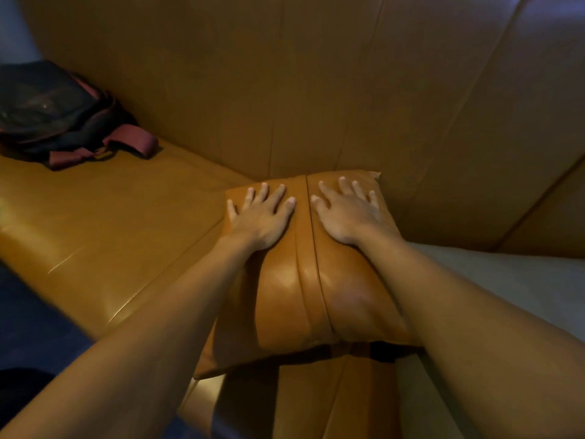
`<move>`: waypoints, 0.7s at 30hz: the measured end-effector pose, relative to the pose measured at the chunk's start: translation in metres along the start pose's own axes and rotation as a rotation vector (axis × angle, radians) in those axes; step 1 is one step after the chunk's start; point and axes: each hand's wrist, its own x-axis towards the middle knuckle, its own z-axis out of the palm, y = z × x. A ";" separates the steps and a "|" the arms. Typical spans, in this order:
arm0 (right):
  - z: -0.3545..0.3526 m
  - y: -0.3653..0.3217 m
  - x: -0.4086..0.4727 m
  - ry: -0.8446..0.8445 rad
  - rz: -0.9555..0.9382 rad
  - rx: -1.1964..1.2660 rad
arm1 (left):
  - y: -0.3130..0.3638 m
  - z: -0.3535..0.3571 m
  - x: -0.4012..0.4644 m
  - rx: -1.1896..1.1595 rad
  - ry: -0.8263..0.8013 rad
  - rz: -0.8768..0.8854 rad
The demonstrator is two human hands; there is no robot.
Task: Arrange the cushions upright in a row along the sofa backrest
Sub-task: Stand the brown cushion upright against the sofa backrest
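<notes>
A tan leather cushion (294, 286) with a centre seam lies on the sofa seat (104, 226), its far edge touching the tall tan backrest (253, 90). My left hand (262, 217) rests flat on the cushion's left half, fingers spread. My right hand (348, 213) presses flat on the right half, fingers spread too. Neither hand grips the cushion; both palms lie on its upper face. No other cushion is in view.
A dark bag with maroon straps (63, 115) sits on the seat at far left against the backrest. A pale grey surface (506, 289) lies to the right of the cushion. Dark floor (28, 327) shows at lower left.
</notes>
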 end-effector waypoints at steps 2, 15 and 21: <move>-0.001 0.014 0.005 -0.004 0.064 0.071 | -0.016 0.001 0.005 -0.076 -0.008 -0.057; 0.016 0.045 0.005 0.041 0.267 0.297 | -0.035 0.014 -0.002 -0.281 0.057 -0.242; 0.019 0.045 0.001 0.064 0.298 0.331 | -0.034 0.014 -0.006 -0.318 0.059 -0.306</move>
